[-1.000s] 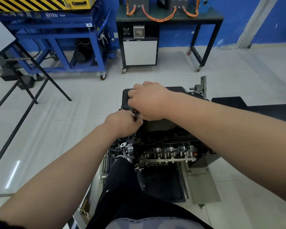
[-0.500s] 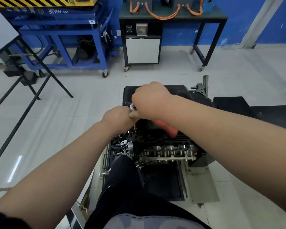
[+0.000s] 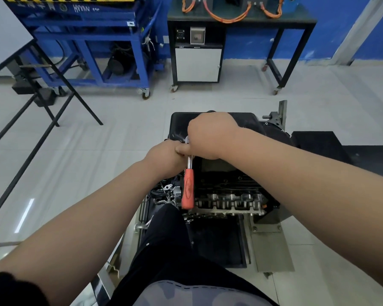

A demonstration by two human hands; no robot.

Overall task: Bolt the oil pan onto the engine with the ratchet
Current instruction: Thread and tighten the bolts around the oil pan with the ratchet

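Head cam's showing the black oil pan (image 3: 179, 122) sitting on top of the engine (image 3: 230, 195). The right hand (image 3: 210, 135) is curling over the ratchet (image 3: 188, 188) head at the engine's top-left edge, and the orange handle is pointing down the engine's left side. The left hand (image 3: 164, 157) is bunching against the right thumb, can't tell if it's gripping anything.

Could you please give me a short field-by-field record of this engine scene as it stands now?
Tool: ratchet with steel shank and orange-red plastic handle, handle pointing toward the person, ungripped
Hands: right hand curled over the ratchet's head; left hand fisted beside the shank, touching the right thumb, its hold hidden
Workpiece: black metal oil pan atop the dark metal engine
Background: blue steel cart; black bench with orange cables
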